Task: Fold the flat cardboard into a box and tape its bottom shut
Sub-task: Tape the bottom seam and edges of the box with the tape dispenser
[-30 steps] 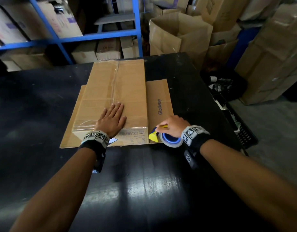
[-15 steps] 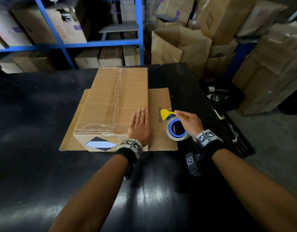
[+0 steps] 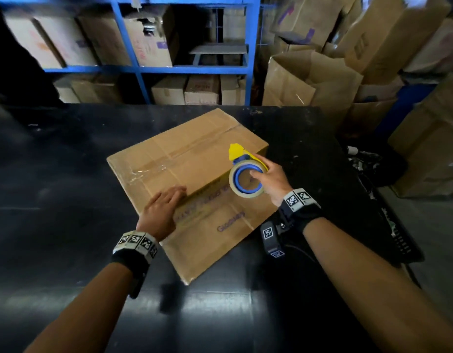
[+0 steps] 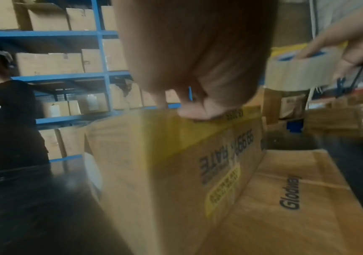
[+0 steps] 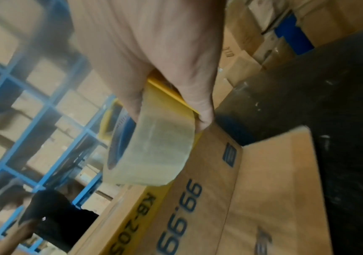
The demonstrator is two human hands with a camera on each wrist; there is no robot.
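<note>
A brown cardboard box (image 3: 184, 159) stands diagonally on the black table (image 3: 67, 200), with clear tape along its top seam. One flap (image 3: 220, 240), printed with blue lettering, lies flat on the table toward me. My left hand (image 3: 166, 202) rests on the box's near top edge, and in the left wrist view its fingertips (image 4: 198, 112) press on that edge. My right hand (image 3: 266, 178) grips a tape roll (image 3: 246, 193) with a blue core and a yellow cutter, held just above the box's right side. The right wrist view shows the roll (image 5: 154, 151) over the printed box wall (image 5: 198, 198).
Blue shelving (image 3: 251, 59) full of cartons stands behind the table. Open and stacked cartons (image 3: 309, 80) crowd the right. A black crate (image 3: 398, 238) sits beside the table's right edge. A person in black (image 4: 8, 120) stands at the far left.
The box has turned from square-on to diagonal. My left hand has shifted to its near edge. My right hand has lifted the tape roll from beside the flap to above the box's right side.
</note>
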